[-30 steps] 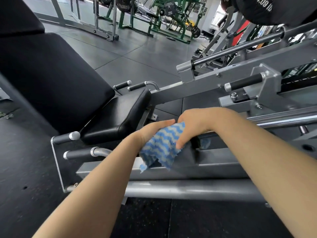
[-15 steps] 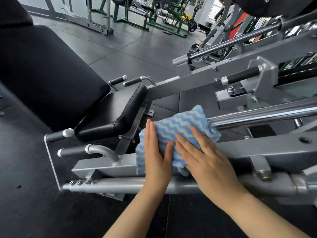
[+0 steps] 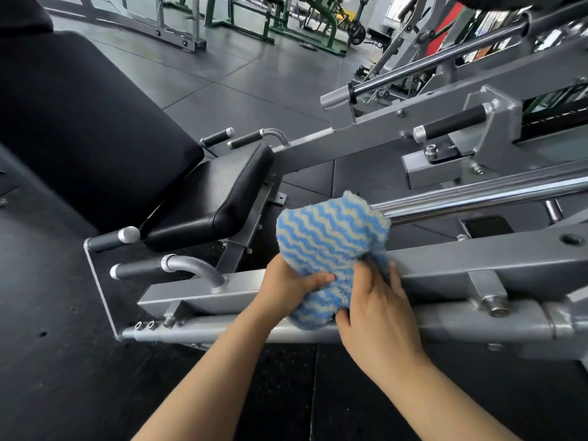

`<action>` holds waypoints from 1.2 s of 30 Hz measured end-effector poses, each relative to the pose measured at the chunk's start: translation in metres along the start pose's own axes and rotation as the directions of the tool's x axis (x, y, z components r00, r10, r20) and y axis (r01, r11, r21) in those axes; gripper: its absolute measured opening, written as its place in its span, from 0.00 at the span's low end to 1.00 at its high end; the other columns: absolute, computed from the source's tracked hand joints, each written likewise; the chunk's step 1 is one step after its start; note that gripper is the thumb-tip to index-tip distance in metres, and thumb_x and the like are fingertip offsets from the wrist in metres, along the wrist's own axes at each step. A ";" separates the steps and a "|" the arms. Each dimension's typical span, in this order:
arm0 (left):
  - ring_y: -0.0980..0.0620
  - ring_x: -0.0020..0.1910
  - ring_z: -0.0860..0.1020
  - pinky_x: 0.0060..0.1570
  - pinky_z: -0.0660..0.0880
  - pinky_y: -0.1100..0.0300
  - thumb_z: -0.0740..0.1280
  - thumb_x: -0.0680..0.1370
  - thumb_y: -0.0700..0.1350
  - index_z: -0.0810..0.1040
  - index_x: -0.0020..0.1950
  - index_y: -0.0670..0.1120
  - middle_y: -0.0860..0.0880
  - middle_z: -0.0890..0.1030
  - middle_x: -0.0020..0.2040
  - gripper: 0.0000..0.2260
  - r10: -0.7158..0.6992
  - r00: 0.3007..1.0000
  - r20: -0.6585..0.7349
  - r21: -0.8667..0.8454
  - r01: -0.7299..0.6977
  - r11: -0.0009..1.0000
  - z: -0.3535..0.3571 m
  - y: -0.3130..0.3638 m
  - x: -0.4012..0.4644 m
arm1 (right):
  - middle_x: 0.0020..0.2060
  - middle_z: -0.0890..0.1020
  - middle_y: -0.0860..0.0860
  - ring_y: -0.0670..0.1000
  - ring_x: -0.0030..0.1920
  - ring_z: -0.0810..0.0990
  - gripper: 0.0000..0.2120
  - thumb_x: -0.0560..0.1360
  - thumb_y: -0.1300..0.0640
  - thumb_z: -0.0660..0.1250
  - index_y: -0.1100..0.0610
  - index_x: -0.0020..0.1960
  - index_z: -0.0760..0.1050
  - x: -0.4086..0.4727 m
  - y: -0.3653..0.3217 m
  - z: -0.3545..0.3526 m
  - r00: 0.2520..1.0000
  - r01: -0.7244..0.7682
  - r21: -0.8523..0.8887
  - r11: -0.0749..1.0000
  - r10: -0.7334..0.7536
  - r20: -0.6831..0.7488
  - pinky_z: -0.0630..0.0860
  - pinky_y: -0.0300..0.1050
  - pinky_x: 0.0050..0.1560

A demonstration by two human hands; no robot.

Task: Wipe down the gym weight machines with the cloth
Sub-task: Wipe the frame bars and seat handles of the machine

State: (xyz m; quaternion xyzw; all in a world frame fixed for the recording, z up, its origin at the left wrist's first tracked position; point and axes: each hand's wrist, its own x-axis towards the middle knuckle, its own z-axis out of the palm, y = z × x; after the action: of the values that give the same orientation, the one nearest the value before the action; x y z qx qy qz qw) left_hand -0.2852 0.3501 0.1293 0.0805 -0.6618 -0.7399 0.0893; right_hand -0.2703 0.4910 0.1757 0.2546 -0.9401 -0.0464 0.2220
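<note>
A blue-and-white wavy-striped cloth (image 3: 327, 246) is bunched over the grey frame rail (image 3: 477, 265) of a leg-press style weight machine, just where the chrome guide bar (image 3: 477, 198) ends. My left hand (image 3: 291, 286) grips the cloth's lower left side, thumb across the fabric. My right hand (image 3: 375, 300) holds its lower right edge, fingers curled into the fabric against the rail. The cloth's upper part stands up loose above both hands.
The machine's black seat (image 3: 216, 198) and large back pad (image 3: 82, 135) lie to the left, with padded handles (image 3: 140, 270) beside them. A round lower tube (image 3: 222, 329) runs under my hands. Green racks (image 3: 270, 17) stand far back on the dark rubber floor.
Both hands went from lying flat on the spread cloth to gripping it. The cloth is bunched up and sits slightly further right along the rail.
</note>
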 end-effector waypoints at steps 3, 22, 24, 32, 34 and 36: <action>0.54 0.48 0.77 0.39 0.66 0.70 0.70 0.74 0.44 0.78 0.53 0.42 0.50 0.81 0.49 0.10 0.117 0.987 -0.113 0.418 -0.060 0.906 0.004 -0.005 -0.014 | 0.51 0.80 0.65 0.61 0.54 0.80 0.27 0.57 0.62 0.76 0.66 0.54 0.73 -0.004 0.000 0.003 0.998 0.026 -0.001 1.000 -0.026 0.049 0.66 0.56 0.66; 0.43 0.56 0.76 0.55 0.71 0.55 0.57 0.66 0.67 0.81 0.51 0.43 0.42 0.81 0.52 0.32 0.063 0.998 0.007 0.841 -0.040 0.539 -0.059 -0.057 -0.013 | 0.30 0.76 0.50 0.53 0.31 0.78 0.13 0.48 0.58 0.79 0.56 0.29 0.78 -0.007 -0.018 0.031 0.939 0.301 0.038 0.953 -0.303 0.165 0.72 0.43 0.25; 0.39 0.54 0.78 0.56 0.72 0.50 0.54 0.70 0.59 0.82 0.50 0.42 0.41 0.82 0.51 0.26 0.181 0.983 0.031 0.809 -0.130 0.573 -0.045 -0.054 -0.025 | 0.26 0.75 0.49 0.52 0.27 0.77 0.16 0.42 0.59 0.80 0.56 0.26 0.76 -0.002 -0.018 0.024 0.930 0.295 0.044 0.955 -0.297 0.216 0.71 0.41 0.22; 0.50 0.63 0.73 0.60 0.72 0.56 0.44 0.81 0.58 0.68 0.65 0.53 0.52 0.76 0.63 0.20 0.235 0.895 0.380 0.676 -0.442 0.590 0.062 -0.026 -0.102 | 0.31 0.79 0.49 0.52 0.34 0.79 0.11 0.63 0.60 0.58 0.54 0.33 0.79 -0.003 0.048 -0.050 0.915 0.385 0.070 0.920 -0.391 0.099 0.75 0.40 0.30; 0.50 0.59 0.71 0.59 0.66 0.54 0.50 0.80 0.55 0.70 0.62 0.52 0.51 0.77 0.60 0.16 0.392 0.859 0.330 0.634 -0.509 0.582 0.086 -0.003 -0.096 | 0.33 0.77 0.49 0.53 0.37 0.76 0.14 0.64 0.60 0.53 0.55 0.33 0.79 -0.001 0.068 -0.076 0.931 0.363 -0.024 0.931 -0.362 0.036 0.69 0.43 0.37; 0.50 0.57 0.71 0.58 0.64 0.57 0.49 0.81 0.56 0.71 0.61 0.51 0.50 0.78 0.59 0.17 0.494 0.814 0.305 0.598 -0.568 0.566 0.102 0.021 -0.086 | 0.34 0.76 0.51 0.53 0.40 0.71 0.14 0.65 0.60 0.55 0.57 0.33 0.79 0.004 0.085 -0.097 0.943 0.325 -0.135 0.936 -0.331 -0.023 0.65 0.44 0.39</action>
State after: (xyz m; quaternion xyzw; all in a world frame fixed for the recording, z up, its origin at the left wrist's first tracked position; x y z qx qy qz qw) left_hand -0.2259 0.4671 0.1614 -0.1341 -0.8768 -0.3953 0.2386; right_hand -0.2691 0.5652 0.2813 0.3939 -0.8741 -0.1377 0.2486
